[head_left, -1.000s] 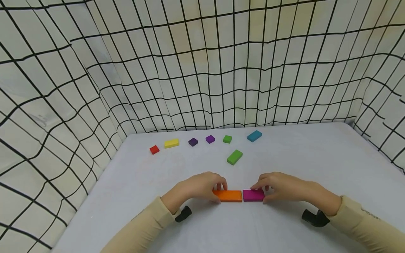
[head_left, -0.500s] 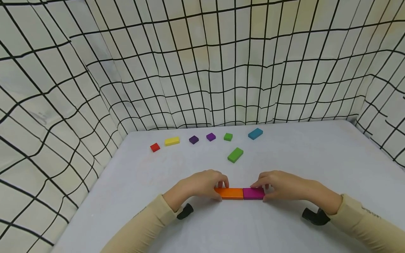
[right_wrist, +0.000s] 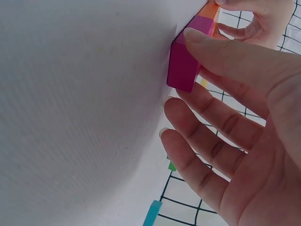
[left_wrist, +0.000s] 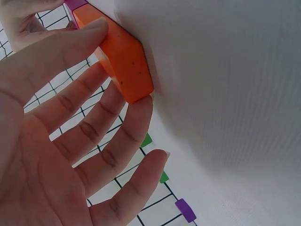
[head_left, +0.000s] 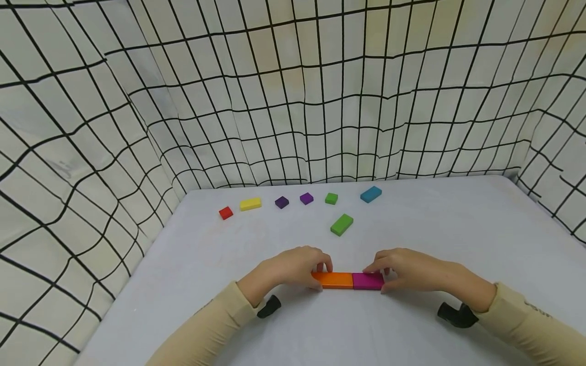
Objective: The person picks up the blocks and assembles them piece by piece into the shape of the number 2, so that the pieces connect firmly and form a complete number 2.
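Note:
An orange block (head_left: pixel 337 280) and a magenta block (head_left: pixel 368 281) lie end to end on the white table, their short ends touching. My left hand (head_left: pixel 295 267) grips the orange block at its left end, thumb on the near side and fingers on the far side. The magenta block's right end is held between thumb and fingers of my right hand (head_left: pixel 407 269). In the left wrist view the thumb presses on the orange block (left_wrist: pixel 127 61). The right wrist view shows the thumb against the magenta block (right_wrist: pixel 186 59).
Behind the hands lies a green block (head_left: pixel 342 224). Farther back stand a red block (head_left: pixel 226 213), a yellow block (head_left: pixel 250 204), a dark purple block (head_left: pixel 282 202), a purple block (head_left: pixel 306 198), a small green block (head_left: pixel 331 198) and a blue block (head_left: pixel 371 194). Black netting (head_left: pixel 339 104) surrounds the table.
One second ago a thin gap separated the orange and magenta blocks. The orange block has slid right with my left hand and closed it; both hands have kept their hold.

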{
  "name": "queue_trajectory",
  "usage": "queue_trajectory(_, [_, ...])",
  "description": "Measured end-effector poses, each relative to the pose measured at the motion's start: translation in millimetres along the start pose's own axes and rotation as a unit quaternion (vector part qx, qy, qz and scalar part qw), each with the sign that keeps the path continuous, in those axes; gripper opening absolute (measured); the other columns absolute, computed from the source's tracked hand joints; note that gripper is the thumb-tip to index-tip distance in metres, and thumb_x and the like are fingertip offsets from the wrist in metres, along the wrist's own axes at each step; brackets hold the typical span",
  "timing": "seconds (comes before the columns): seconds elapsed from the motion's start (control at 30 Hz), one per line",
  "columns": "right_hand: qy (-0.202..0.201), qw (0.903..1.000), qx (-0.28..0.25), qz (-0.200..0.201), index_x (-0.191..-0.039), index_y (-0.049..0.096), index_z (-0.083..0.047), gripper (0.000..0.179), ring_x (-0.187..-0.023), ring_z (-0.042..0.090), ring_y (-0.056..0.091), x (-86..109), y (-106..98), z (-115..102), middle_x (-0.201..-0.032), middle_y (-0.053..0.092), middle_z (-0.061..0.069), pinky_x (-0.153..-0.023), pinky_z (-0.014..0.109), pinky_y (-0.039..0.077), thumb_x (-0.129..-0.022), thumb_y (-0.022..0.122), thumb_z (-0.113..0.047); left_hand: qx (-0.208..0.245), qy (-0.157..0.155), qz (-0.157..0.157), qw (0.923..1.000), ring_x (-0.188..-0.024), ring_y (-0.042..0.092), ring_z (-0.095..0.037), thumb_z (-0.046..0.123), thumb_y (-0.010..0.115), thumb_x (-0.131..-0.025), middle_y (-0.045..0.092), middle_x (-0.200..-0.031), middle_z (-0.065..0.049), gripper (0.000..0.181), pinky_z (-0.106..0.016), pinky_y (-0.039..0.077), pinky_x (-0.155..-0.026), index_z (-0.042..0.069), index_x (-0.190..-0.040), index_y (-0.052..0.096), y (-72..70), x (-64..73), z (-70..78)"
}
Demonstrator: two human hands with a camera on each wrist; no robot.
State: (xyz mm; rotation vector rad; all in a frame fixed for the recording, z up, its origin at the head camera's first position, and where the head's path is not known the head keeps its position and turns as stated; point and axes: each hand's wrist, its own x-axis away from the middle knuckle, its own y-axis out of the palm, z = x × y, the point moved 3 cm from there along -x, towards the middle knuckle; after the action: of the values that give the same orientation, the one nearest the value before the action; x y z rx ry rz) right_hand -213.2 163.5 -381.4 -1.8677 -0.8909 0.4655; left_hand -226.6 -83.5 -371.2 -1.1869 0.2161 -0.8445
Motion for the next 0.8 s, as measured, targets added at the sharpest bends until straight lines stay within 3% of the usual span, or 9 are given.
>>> queue_trajectory(0.67, [-0.002, 1.0000, -0.001, -0.007, -0.122, 0.076, -0.015, 0.040, -0.089, 0.005, 0.056, -0.3, -1.3, 0.5, -0.100, 0.061, -0.015, -0.077, 0.025, 0.054, -0.084, 0.086, -0.019, -0.016, 0.009, -0.005, 0.9998, -0.090, 0.056, -0.009, 0.024, 0.085, -0.087, 0.063, -0.095, 0.008, 0.032, -0.024, 0.050, -0.081, 0.018, -0.116, 0.071, -0.2, -2.0, 1.2])
queue_trajectory(0.8, [-0.003, 0.9999, 0.004, -0.012, -0.124, 0.075, -0.016, 0.043, -0.090, 0.005, 0.056, -0.2, -2.6, 0.3, -0.102, 0.062, -0.015, -0.079, 0.026, 0.054, -0.084, 0.087, -0.024, 0.005, 0.008, -0.005, 0.9999, -0.088, 0.057, -0.008, 0.028, 0.083, -0.088, 0.065, -0.097, 0.008, 0.034, -0.024, 0.050, -0.077, 0.019, -0.119, 0.072, -4.6, -0.8, -2.2])
